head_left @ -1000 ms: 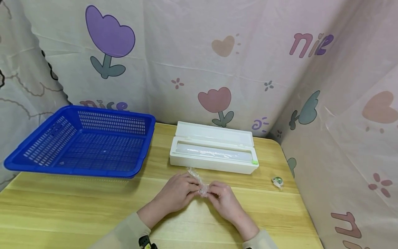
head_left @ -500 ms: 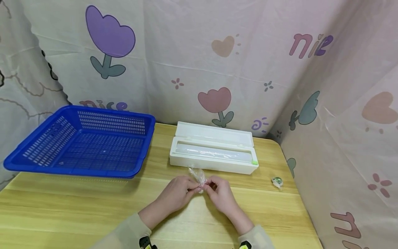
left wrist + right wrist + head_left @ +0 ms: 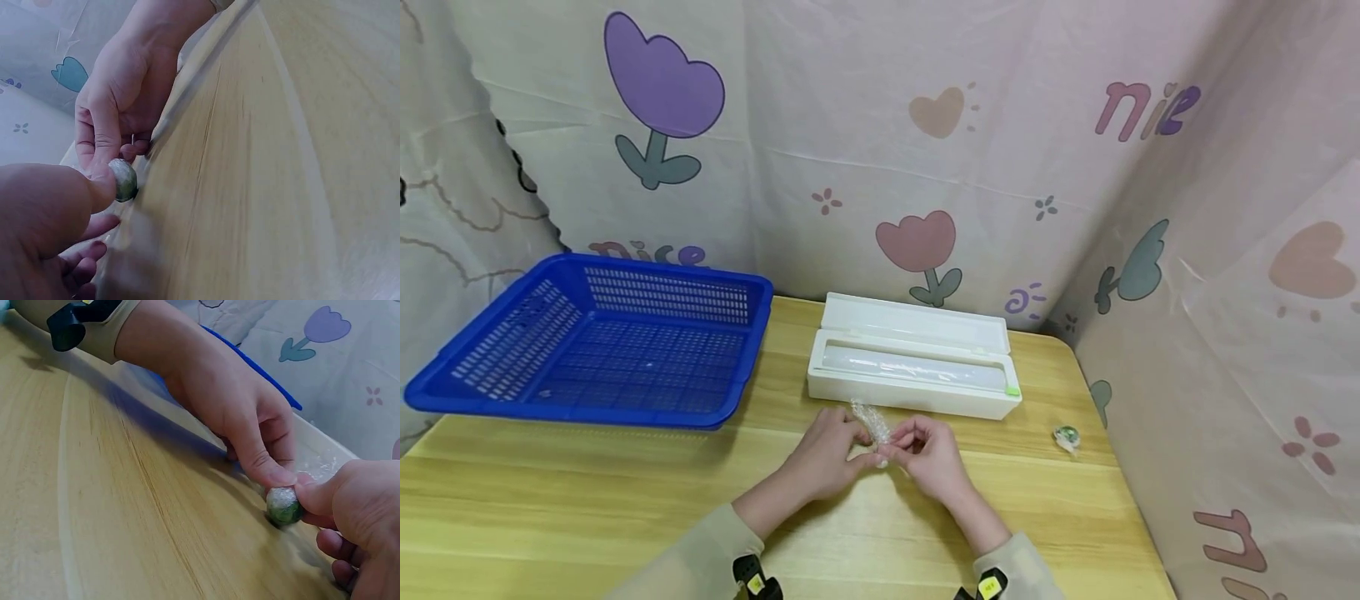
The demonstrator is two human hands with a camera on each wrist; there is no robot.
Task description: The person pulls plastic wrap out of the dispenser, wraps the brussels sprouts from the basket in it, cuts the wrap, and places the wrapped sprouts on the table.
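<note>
Between the two hands, close to the table, is a small green ball wrapped in clear cling film (image 3: pixel 284 507). A crumpled, twisted tail of cling film (image 3: pixel 869 417) sticks up from it in the head view. My right hand (image 3: pixel 928 458) pinches the film just above the ball with thumb and fingers. The left hand (image 3: pixel 823 454) holds the ball's other side, its thumb tip against the wrapped ball (image 3: pixel 123 180) and its index finger near the film tail, with a gap between them. The ball is mostly hidden behind the thumbs in the head view.
Behind the hands stands a white cling film box (image 3: pixel 913 396), lid raised, with a film roll inside. A blue perforated basket (image 3: pixel 730 417) occupies the left. Another small green wrapped ball (image 3: pixel 1066 437) lies near the right edge of the wooden table (image 3: pixel 625 508).
The film above the ball has gone from spread to a narrower twist. My left thumb and index finger have moved apart, while the right hand has kept its pinch, shifting slightly left.
</note>
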